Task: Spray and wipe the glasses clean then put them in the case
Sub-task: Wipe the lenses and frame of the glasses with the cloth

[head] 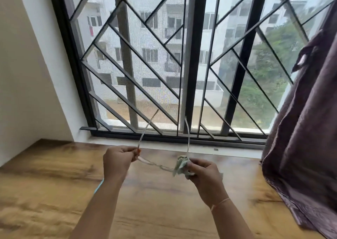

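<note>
I hold a pair of clear-framed glasses point(154, 164) up above the wooden table point(54, 174), temples open and pointing away toward the window. My left hand point(118, 163) pinches the frame at its left hinge. My right hand point(201, 171) grips a crumpled pale green cloth point(180, 165) wrapped around the right lens. That lens is hidden by the cloth. No spray bottle or case is in view.
A barred window point(164, 65) with a dark frame fills the wall behind the table, with a white sill point(228, 150) below it. A purple curtain point(306, 129) hangs at the right and drapes onto the table. A white wall point(27, 74) stands at the left.
</note>
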`<state>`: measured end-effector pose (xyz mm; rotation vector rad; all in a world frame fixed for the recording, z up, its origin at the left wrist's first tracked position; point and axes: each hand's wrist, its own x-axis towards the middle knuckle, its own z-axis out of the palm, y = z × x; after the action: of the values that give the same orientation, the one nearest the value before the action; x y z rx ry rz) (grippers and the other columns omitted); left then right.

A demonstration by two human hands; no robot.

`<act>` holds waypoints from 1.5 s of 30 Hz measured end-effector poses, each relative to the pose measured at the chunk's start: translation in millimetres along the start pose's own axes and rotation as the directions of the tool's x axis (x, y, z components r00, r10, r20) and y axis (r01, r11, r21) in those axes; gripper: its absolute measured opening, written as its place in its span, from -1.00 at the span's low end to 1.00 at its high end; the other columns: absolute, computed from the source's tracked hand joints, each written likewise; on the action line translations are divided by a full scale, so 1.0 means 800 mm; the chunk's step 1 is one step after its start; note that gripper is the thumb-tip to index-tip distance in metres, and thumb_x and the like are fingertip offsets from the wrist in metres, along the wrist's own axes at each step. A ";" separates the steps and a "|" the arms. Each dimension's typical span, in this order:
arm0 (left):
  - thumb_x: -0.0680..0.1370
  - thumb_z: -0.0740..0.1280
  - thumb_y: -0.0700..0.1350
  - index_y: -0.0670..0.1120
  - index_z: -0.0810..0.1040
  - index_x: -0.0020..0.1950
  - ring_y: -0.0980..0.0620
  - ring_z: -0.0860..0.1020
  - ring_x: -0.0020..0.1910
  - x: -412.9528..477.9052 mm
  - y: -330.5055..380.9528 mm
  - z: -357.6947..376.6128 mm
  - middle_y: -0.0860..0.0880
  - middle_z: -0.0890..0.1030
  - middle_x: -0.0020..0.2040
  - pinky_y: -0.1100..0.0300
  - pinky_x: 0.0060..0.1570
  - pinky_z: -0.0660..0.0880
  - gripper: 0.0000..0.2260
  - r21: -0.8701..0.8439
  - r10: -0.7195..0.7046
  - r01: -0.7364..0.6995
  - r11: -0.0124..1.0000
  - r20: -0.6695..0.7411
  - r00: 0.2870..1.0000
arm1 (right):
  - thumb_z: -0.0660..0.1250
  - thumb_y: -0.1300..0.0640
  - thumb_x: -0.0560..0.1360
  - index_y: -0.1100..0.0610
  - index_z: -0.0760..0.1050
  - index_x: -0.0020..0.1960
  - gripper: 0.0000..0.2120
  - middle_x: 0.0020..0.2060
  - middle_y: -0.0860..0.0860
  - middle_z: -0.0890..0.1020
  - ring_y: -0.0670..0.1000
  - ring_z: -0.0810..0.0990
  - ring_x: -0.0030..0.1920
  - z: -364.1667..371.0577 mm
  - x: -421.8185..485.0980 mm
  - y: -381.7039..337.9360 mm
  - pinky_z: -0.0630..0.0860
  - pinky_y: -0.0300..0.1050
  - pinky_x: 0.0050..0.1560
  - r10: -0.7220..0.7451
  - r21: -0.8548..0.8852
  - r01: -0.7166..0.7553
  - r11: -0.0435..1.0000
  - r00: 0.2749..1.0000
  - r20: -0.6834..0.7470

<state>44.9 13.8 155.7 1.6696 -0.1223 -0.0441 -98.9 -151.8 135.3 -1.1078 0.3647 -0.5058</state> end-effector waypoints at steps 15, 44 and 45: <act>0.30 0.53 -0.13 -0.02 0.70 -0.26 0.00 0.60 -0.16 -0.018 0.009 0.027 0.05 0.68 -0.28 0.13 -0.11 0.50 -0.94 0.341 0.430 -0.454 0.823 0.147 0.891 | 0.24 0.44 0.46 0.31 0.61 -0.29 -0.77 -0.39 0.13 0.63 -0.01 0.46 -0.37 0.036 0.031 0.012 0.42 -0.30 -0.44 0.168 0.197 -0.165 0.966 0.986 -0.003; 0.30 0.39 -0.11 -0.04 0.69 -0.30 0.06 0.45 0.12 -0.005 -0.047 0.023 0.15 0.66 -0.25 0.28 0.05 0.41 -0.92 0.346 0.707 -0.775 0.529 0.326 0.628 | 0.24 0.29 0.37 0.17 0.48 -0.23 -0.93 -0.53 -0.01 0.58 -0.15 0.31 -0.64 -0.010 0.077 -0.004 0.23 -0.39 -0.62 0.317 0.537 -0.197 0.820 0.938 -0.139; 0.31 0.37 -0.11 -0.05 0.69 -0.31 0.04 0.46 0.11 -0.002 -0.049 0.019 0.14 0.66 -0.25 0.30 0.05 0.40 -0.90 0.348 0.711 -0.767 0.539 0.300 0.636 | 0.24 0.28 0.42 0.15 0.48 -0.24 -0.90 -0.53 -0.02 0.56 -0.15 0.28 -0.65 -0.016 0.078 -0.006 0.23 -0.39 -0.62 0.277 0.526 -0.144 0.838 0.943 -0.184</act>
<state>44.1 2.9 115.5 1.9455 -1.0162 0.5832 -54.8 -197.4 132.9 -0.4788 0.5369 -0.5079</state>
